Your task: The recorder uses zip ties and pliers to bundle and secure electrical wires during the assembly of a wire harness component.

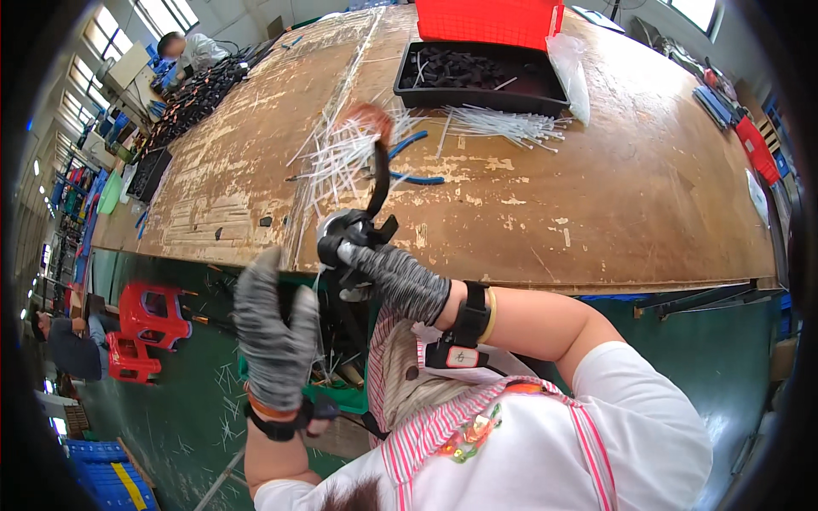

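Note:
My left hand, in a grey knit glove, is raised just off the table's front edge. Its fingers are stretched up with the thumb apart, and nothing is in it. My right hand, gloved alike, is closed around a black cable bundle at the table edge. A black length stands up from the bundle toward a blurred orange-brown end. Behind it lies a loose pile of white cable ties. Blue-handled pliers rest beside the pile.
A black tray of small black parts stands far on the wooden table, before a red basket. More white ties lie along its front. Below the edge is a green crate. Red stools and another person are leftward.

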Action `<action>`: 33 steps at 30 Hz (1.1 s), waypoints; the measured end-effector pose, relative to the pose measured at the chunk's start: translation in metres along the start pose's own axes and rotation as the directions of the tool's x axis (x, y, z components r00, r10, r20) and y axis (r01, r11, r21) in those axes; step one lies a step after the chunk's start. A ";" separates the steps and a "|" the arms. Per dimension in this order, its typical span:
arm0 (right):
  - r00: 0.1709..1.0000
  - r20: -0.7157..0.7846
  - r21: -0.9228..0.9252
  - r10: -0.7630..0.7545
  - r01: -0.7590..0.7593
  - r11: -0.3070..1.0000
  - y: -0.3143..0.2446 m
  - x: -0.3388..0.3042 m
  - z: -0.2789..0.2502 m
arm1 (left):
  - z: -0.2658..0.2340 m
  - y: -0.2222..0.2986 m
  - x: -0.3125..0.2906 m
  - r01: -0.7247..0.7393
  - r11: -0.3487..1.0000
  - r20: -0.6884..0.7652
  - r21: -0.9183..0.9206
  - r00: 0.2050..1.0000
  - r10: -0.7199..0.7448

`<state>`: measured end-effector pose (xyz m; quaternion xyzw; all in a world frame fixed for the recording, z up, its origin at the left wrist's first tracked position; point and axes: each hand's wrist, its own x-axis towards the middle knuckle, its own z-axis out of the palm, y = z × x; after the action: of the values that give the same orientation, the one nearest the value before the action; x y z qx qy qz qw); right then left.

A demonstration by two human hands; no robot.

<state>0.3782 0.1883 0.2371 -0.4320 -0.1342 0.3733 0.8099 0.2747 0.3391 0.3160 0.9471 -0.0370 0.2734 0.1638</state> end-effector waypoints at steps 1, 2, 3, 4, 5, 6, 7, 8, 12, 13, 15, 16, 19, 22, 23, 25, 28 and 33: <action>0.997 -0.037 0.085 0.061 -0.058 0.995 -0.001 0.004 -0.008 | 0.005 0.006 -0.005 -0.017 0.998 0.071 0.054 0.997 0.013; 0.989 -0.069 0.170 0.131 -0.118 0.978 0.000 0.007 -0.013 | 0.012 0.012 -0.009 -0.059 0.995 0.109 0.079 0.993 0.051; 0.987 -0.059 0.139 0.147 -0.138 0.981 0.001 0.009 -0.015 | 0.019 0.017 -0.011 -0.057 0.991 0.177 0.124 0.984 0.034; 0.986 -0.058 0.136 0.154 -0.145 0.980 0.002 0.009 -0.015 | 0.027 0.020 -0.011 -0.057 0.984 0.245 0.168 0.969 0.014; 0.986 -0.099 0.084 0.130 -0.122 0.989 0.001 0.008 -0.011 | 0.039 0.017 -0.010 -0.058 0.981 0.250 0.182 0.968 0.011; 0.986 -0.133 0.030 0.101 -0.098 0.995 0.000 0.007 -0.006 | 0.048 0.012 -0.007 -0.053 0.982 0.247 0.183 0.969 0.006; 0.997 -0.036 0.044 -0.067 0.069 0.997 0.015 0.015 -0.011 | 0.059 0.005 -0.003 0.026 0.992 0.261 0.120 0.964 -0.056; 0.998 -0.032 0.042 -0.058 0.059 0.997 0.018 0.016 -0.008 | 0.069 -0.005 0.000 0.111 0.992 0.278 0.057 0.953 -0.123; 0.993 0.013 -0.187 -0.114 0.115 0.976 0.022 0.024 -0.019 | 0.088 -0.023 0.019 0.125 0.984 0.158 -0.130 0.982 -0.103; 0.982 0.043 -0.330 -0.186 0.190 0.925 0.027 0.029 -0.031 | 0.091 -0.023 0.025 0.085 0.980 0.069 -0.179 0.995 -0.073; 0.965 0.161 -0.612 -0.206 0.261 0.747 0.015 0.026 -0.037 | 0.101 -0.053 0.022 0.146 0.915 0.132 -0.377 0.986 -0.103; 0.989 0.138 -0.779 -0.051 0.140 0.611 -0.015 0.015 -0.039 | 0.108 -0.066 0.021 0.197 0.801 0.198 -0.565 0.975 -0.100; 0.999 -0.015 -0.874 0.051 -0.038 0.484 -0.066 0.009 -0.077 | 0.129 -0.100 0.008 0.305 0.611 0.232 -0.730 0.952 -0.198; 0.962 -0.008 -1.000 -0.272 -0.008 0.001 -0.099 0.023 -0.124 | 0.129 -0.110 0.010 0.368 0.522 0.241 -0.769 0.924 -0.297; 0.960 0.003 -0.990 -0.279 -0.037 -0.137 -0.107 0.029 -0.132 | 0.117 -0.112 0.017 0.295 0.792 0.199 -0.535 0.955 -0.222; 0.960 0.015 -0.960 -0.278 -0.064 -0.273 -0.115 0.042 -0.143 | 0.099 -0.109 0.026 0.106 0.994 0.172 -0.026 0.980 -0.100; 0.968 0.053 -0.914 -0.245 -0.052 -0.403 -0.115 0.060 -0.157 | 0.095 -0.109 0.030 0.128 0.983 0.179 0.129 0.972 -0.150; 0.996 -0.031 -0.862 -0.078 -0.067 -0.503 -0.110 0.093 -0.155 | 0.107 -0.134 0.013 0.513 0.544 0.292 -0.665 0.848 -0.443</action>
<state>0.5796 0.1243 0.2236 -0.9315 -0.3590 0.0463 0.0356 0.3610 0.4306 0.1987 0.7889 0.1109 0.1387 0.5883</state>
